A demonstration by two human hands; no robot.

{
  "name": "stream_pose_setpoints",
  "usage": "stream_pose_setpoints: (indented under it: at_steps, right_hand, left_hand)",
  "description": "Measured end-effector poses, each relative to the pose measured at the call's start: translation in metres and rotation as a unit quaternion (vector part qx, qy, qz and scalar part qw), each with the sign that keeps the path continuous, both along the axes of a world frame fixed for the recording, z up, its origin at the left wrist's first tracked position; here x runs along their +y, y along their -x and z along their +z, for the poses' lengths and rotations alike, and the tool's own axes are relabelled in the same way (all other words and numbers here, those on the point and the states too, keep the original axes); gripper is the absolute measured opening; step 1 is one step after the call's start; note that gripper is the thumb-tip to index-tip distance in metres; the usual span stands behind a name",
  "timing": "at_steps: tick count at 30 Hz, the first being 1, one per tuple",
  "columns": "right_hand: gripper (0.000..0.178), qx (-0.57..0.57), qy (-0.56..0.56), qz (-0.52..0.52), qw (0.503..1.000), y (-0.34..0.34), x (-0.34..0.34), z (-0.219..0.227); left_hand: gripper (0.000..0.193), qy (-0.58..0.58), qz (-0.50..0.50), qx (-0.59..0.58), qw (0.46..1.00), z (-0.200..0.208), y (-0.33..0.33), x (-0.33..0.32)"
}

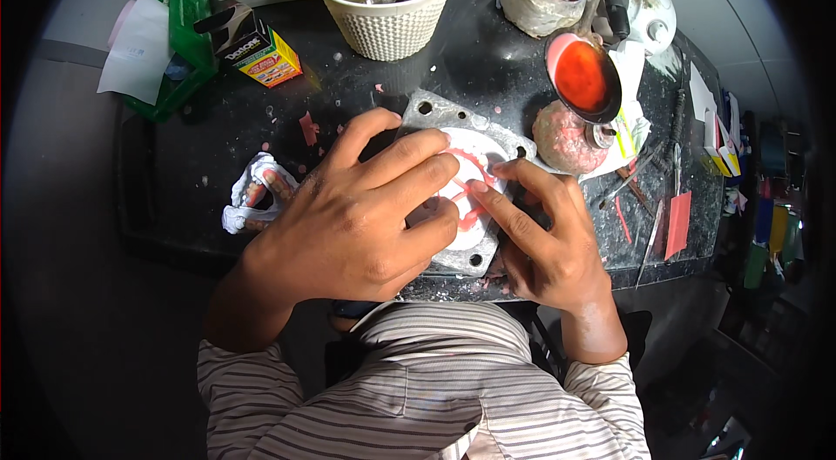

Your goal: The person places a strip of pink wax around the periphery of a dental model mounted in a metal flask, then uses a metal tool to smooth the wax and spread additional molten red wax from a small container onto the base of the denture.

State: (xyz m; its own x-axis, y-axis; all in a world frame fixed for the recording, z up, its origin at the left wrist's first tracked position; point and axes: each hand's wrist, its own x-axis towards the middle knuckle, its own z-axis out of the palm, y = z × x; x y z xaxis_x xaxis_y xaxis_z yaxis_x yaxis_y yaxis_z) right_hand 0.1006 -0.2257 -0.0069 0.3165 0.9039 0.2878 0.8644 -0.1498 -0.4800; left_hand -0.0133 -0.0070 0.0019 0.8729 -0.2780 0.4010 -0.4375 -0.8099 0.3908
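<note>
A grey metal flask (446,116) with holes at its corners lies on the bench before me, filled with white plaster (492,146). Pink wax strips (470,218) curve and cross over the plaster. My left hand (370,207) is curled over the flask's left side, its fingertips resting on the plaster and its thumb hidden beneath. From the right, my right hand (553,229) presses a wax strip with its index fingertip; another finger touches the plaster's edge. Left of my left hand sits a white plaster piece with pink denture parts (261,190).
Behind stand a cream basket of tools (392,29), a small box (270,59) and a green crate (187,42). To the right are a dish of red liquid (582,77), a pink lumpy ball (562,138), a pink wax sheet (678,225) and a thin metal tool (649,244).
</note>
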Motion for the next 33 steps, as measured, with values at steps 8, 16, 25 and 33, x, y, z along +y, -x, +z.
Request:
stream_pose_setpoints:
  at_steps: [8, 16, 25, 33]
  right_hand:
    - [0.060, 0.002, -0.001, -0.001, 1.000, 0.000, 0.000, -0.001]
    - [0.060, -0.001, -0.001, -0.003, 1.000, 0.000, -0.002, 0.000]
    - [0.071, -0.006, -0.016, -0.043, 0.999, -0.002, -0.003, -0.003]
    - [0.068, 0.051, 0.015, -0.090, 0.995, 0.004, -0.002, 0.001]
  left_hand:
    - [0.024, -0.002, 0.000, -0.002, 1.000, 0.001, 0.002, 0.000]
    - [0.023, 0.021, 0.002, -0.012, 1.000, 0.005, -0.001, 0.003]
    - [0.027, 0.083, 0.143, -0.056, 0.985, 0.002, -0.004, 0.010]
    - [0.038, 0.226, 0.161, 0.005, 0.961, -0.005, -0.003, 0.002]
